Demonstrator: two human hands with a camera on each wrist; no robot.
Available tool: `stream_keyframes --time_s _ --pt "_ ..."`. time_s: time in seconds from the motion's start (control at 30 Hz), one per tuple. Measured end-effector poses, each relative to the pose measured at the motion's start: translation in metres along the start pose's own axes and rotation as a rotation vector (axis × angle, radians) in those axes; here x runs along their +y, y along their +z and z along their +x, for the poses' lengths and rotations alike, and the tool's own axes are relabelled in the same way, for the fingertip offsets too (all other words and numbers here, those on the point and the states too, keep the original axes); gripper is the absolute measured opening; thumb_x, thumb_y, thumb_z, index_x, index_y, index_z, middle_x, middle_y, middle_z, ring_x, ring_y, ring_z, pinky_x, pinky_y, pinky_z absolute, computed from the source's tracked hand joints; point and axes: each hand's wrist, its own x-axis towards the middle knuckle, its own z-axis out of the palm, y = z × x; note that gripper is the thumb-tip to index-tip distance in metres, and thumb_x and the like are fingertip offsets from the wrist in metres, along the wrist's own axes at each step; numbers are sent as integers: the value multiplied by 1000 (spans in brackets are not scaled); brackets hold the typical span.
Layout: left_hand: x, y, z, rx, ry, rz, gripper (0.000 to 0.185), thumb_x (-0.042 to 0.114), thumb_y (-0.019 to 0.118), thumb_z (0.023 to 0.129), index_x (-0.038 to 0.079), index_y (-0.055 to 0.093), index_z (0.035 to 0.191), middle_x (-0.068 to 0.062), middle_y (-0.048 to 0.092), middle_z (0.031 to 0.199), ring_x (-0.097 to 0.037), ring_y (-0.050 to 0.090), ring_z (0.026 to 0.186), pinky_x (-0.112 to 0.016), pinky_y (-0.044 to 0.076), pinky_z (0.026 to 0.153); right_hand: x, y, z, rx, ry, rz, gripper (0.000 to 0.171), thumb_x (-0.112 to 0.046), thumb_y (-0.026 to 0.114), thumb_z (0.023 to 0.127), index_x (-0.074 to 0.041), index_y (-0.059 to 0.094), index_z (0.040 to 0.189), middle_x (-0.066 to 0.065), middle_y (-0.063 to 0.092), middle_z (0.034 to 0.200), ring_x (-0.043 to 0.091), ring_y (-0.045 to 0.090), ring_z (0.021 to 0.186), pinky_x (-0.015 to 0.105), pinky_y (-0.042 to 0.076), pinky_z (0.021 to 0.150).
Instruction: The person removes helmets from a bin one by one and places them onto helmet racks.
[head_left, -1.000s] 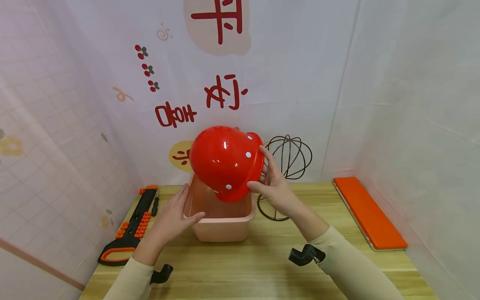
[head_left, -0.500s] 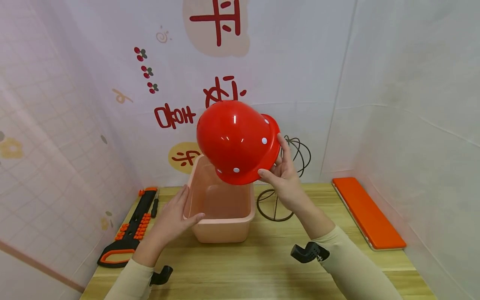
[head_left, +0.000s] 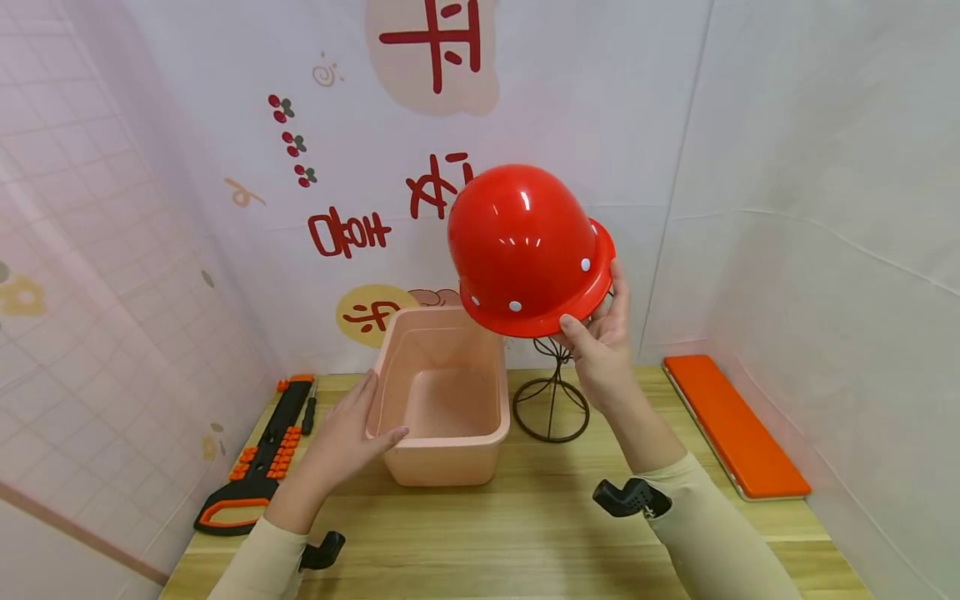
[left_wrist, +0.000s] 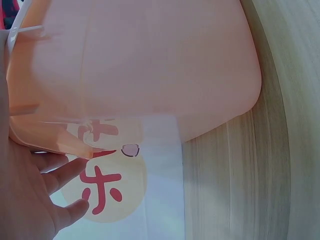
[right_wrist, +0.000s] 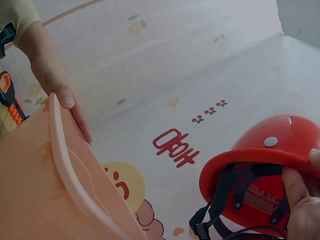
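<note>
A red hard hat point(head_left: 521, 246) with white dots is up in the air in the head view, its dome upward and slightly tilted. My right hand point(head_left: 603, 346) grips its brim, thumb outside and fingers under the edge. In the right wrist view, dark straps and a buckle point(right_wrist: 201, 230) hang inside the hat. My left hand point(head_left: 348, 433) rests on the left rim of a pink plastic bin point(head_left: 450, 462), fingers extended along it. Behind and below the hat stands a wire stand point(head_left: 551, 408), its upper part largely hidden by the hat.
On the left lies a black and orange tool holder point(head_left: 262, 454) with a small screwdriver point(head_left: 310, 412) beside it. A flat orange case point(head_left: 735, 425) lies at the right side of the wooden table point(head_left: 480, 550). White printed cloth point(head_left: 585, 108) encloses the back and sides.
My right hand has lifted the hard hat up out of the bin and carried it to the right, over the wire stand. The left hand has stayed on the bin's rim.
</note>
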Motion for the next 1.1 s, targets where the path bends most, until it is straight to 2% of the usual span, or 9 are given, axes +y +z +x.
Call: stream_keyframes --time_s 0.27,0.5,0.73,1.1 --pt "-2 3 -1 -1 -17 -17 116 75 68 98 0 24 175 -23 26 180 -55 34 158 -83 26 121 -6 -21 -6 51 9 54 98 18 51 108 -40 11 176 15 31 177 36 62 140 44 58 105" --pt "0 -1 -3 -13 -34 -28 116 75 67 98 1 22 175 -23 23 181 -55 32 159 -84 25 121 -4 -27 -11 109 -18 90 98 19 51 107 -39 11 176 13 30 178 38 59 143 45 57 105" --pt "-1 -2 -4 -19 -44 -45 116 75 67 98 1 21 176 -22 21 182 -56 31 159 -84 24 121 8 -29 -18 190 -38 92 97 16 54 107 -41 13 175 12 33 178 37 62 139 42 60 102" --pt "0 -3 -4 -21 -48 -42 113 70 70 99 3 21 176 -22 21 182 -58 32 158 -86 26 118 28 -40 -36 246 -32 109 95 15 53 108 -37 10 176 13 36 176 37 61 142 41 60 101"
